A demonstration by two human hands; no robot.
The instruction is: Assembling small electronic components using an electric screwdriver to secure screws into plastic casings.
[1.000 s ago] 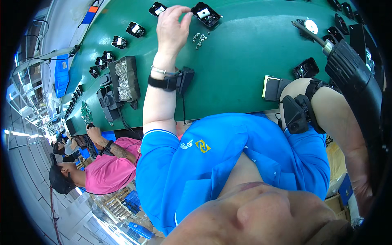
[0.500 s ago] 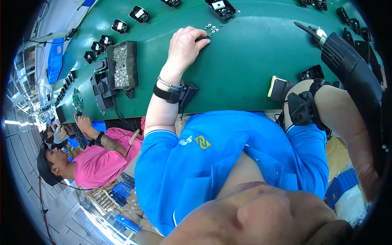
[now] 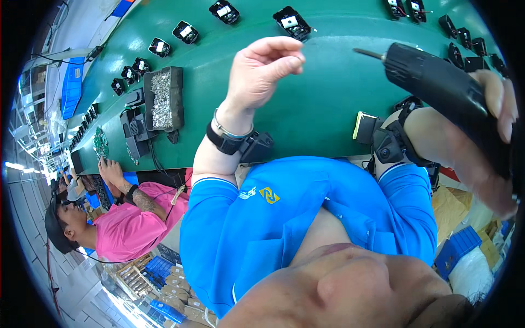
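My left hand [image 3: 266, 71] is raised over the green table, thumb and fingertips pinched together. What they hold, if anything, is too small to make out. My right hand [image 3: 500, 98] wraps round a black electric screwdriver [image 3: 437, 76], whose bit points left toward my left hand, with a gap between. Beyond my left hand sits an open black plastic housing [image 3: 291, 23] with a white part inside. No loose screws show by my left hand now.
A grey bin of small metal screws [image 3: 162, 98] stands at the left, beside a black device [image 3: 135, 128]. More black housings [image 3: 186, 33] line the far side, and others [image 3: 465, 38] the right. A co-worker in pink [image 3: 134, 218] handles green circuit boards [image 3: 100, 143].
My left hand has lifted from the small pile of screws, fingers now pinched. The screwdriver has swung left and lower, closer to my left hand, and my right fingers have come into view.
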